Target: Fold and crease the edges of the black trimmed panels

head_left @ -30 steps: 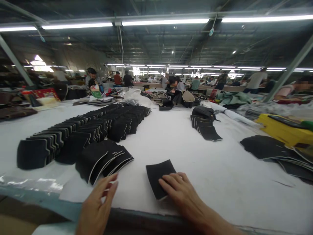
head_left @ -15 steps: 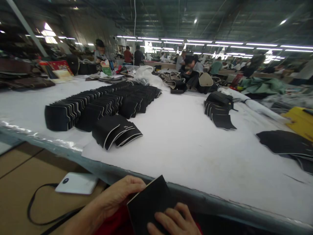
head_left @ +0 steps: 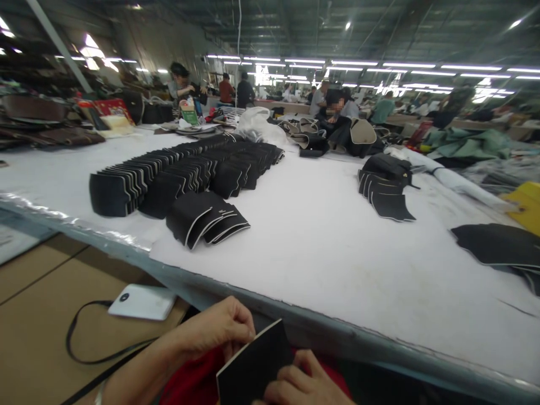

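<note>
Below the table's near edge, a flat black leather-like panel (head_left: 253,368) with a pale cut edge is held tilted between my hands. My left hand (head_left: 230,326) is closed at its upper left edge, thumb and fingers pinching there. Curled over the lower right of the panel, my right hand (head_left: 301,382) grips it, with its fingertips partly out of view. A small fanned stack of black panels (head_left: 189,216) lies on the white-covered table (head_left: 304,247) in front of my hands. Long rows of similar black panels (head_left: 109,194) stand behind it.
At the left, a white phone-like device (head_left: 143,302) with a black strap lies on brown cardboard (head_left: 34,315). More black pieces lie at right centre (head_left: 390,205) and far right (head_left: 498,244), near a yellow object (head_left: 527,208). Clear plastic (head_left: 261,126) sits behind; people work beyond.
The panel has tipped to a steeper angle and sits slightly lower. My left fingers have curled more tightly at its edge. The right hand has shifted a little, and the whole view has swung slightly.
</note>
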The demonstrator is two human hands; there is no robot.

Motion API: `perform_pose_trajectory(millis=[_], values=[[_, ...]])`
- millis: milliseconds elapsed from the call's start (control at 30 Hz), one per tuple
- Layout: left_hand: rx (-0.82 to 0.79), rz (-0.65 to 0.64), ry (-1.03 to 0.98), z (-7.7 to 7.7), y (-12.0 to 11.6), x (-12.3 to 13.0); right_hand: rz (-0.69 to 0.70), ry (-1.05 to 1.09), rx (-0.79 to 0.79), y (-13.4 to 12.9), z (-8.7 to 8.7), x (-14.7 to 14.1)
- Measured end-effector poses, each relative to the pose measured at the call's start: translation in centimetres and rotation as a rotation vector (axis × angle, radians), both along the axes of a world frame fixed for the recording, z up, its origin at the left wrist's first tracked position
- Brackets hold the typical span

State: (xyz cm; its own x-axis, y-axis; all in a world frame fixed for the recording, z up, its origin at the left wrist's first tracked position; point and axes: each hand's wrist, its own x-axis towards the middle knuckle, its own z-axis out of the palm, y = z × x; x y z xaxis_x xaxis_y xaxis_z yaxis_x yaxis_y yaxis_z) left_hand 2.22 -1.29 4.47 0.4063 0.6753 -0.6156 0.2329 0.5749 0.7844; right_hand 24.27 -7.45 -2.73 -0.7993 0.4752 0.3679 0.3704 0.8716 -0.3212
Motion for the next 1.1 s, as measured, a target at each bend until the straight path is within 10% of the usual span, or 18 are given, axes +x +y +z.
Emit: perform_pose_trajectory(millis=[167, 300, 1100], values=[[0.021, 0.002, -0.028, -0.7, -0.7, 0.8, 0.265, -0.148, -0.413, 2.8, 7.2, 1.3], [0.002, 0.008, -0.072, -0.1, -0.9, 1.3, 0.003, -0.040, -0.502, 4.1, 10.7, 1.3], [0.097, -0.007, -0.058, 0.0, -2.3, 2.8, -0.005, -0.108, -0.267, 4.6, 7.4, 0.3]])
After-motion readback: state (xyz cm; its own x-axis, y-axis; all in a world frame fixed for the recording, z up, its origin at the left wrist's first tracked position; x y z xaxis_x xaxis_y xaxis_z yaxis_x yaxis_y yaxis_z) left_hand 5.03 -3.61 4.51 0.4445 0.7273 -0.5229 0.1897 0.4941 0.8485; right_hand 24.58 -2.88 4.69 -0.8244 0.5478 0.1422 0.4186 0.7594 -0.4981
